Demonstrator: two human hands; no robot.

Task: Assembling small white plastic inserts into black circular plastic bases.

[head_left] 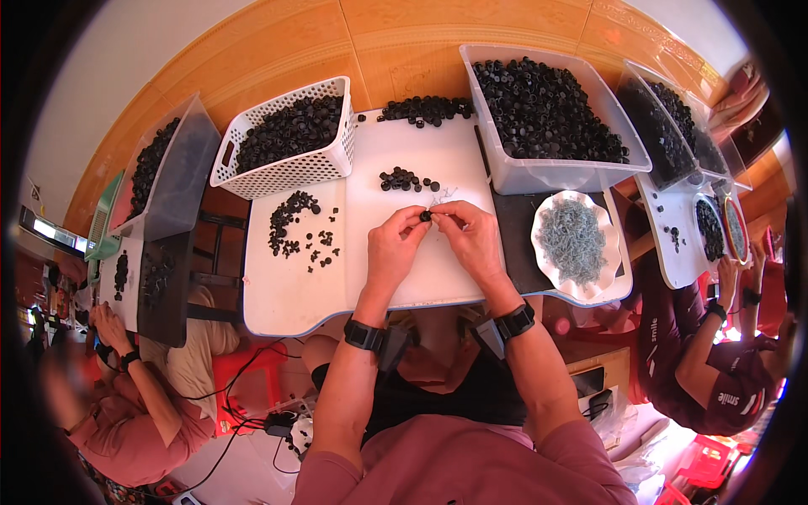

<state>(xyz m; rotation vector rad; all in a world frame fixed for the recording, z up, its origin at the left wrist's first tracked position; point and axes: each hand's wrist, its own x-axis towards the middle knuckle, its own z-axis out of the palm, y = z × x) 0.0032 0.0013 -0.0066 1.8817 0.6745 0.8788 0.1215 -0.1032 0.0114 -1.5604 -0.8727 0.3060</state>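
My left hand (397, 242) and my right hand (474, 244) meet above the middle of the white table (379, 273). Between their fingertips they both pinch a small black round cap (426, 216); its inside is hidden. A few thin metal pins (444, 194) lie just beyond the fingers. Farther back sits a small cluster of black caps (408, 179). To the left, small black pieces (290, 223) are heaped and scattered on the tabletop. A white scalloped plate (543, 271) at the right carries a mound of silvery pins (574, 236).
A white perforated basket (337, 164) and a clear plastic bin (539, 175), both full of black parts, stand at the back. More black caps (427, 110) lie between them. People work at tables on the left (147, 421) and right (699, 353). Cables (240, 391) hang at lower left.
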